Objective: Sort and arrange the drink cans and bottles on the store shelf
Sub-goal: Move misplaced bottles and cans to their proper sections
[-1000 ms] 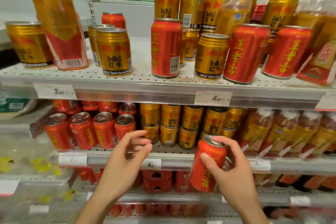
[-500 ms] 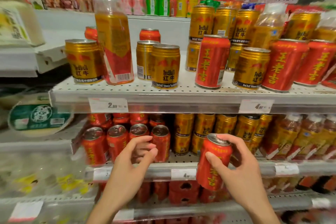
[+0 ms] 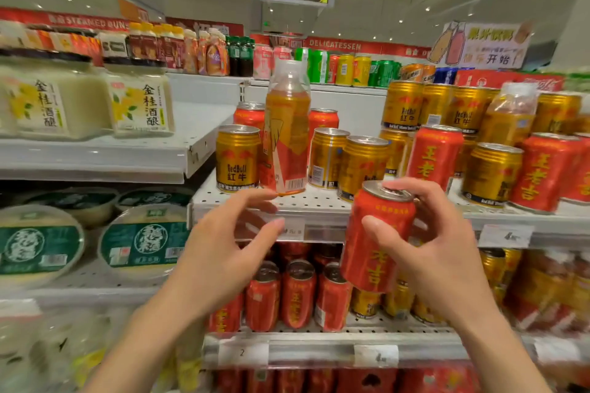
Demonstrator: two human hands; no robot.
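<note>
A red can (image 3: 378, 238), held upright in the right hand (image 3: 424, 252), has risen from the lower row to the front edge of the mixed upper shelf (image 3: 319, 201). The left hand (image 3: 223, 252), fingers spread and empty, reaches toward that shelf, likely to make room.

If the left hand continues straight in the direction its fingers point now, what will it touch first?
Most likely the tea bottle on the upper shelf: the open left hand points up and forward at its base. The gold can stands just left of that line. Depth is unclear.
</note>
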